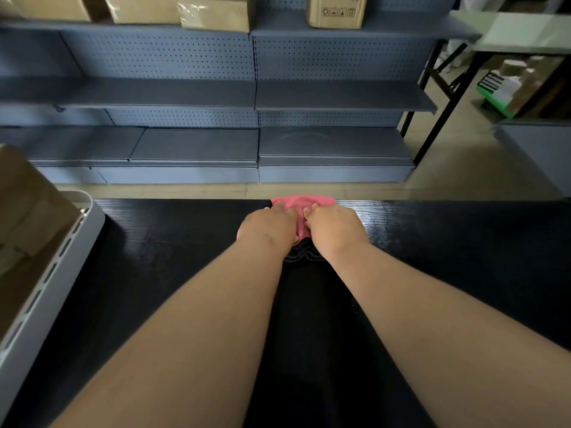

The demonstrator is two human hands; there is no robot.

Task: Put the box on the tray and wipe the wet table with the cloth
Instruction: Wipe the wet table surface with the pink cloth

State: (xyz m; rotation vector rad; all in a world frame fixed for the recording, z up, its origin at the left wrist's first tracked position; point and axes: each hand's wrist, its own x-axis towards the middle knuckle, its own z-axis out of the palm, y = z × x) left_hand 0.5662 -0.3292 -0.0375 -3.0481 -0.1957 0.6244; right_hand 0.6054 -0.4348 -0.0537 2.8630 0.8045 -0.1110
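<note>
A pink cloth (304, 202) lies at the far edge of the black table (154, 242). My left hand (267, 228) and my right hand (335, 225) press down on it side by side, fingers pointing away from me, and cover most of it. A wet sheen shows on the table just right of my right hand. At the left edge a brown cardboard box (29, 205) sits in the white slotted tray (52, 273).
Grey pegboard shelving (256, 97) stands beyond the table across a strip of floor, with cardboard boxes on its top shelf. A folding table (522, 32) stands at the far right with cartons under it.
</note>
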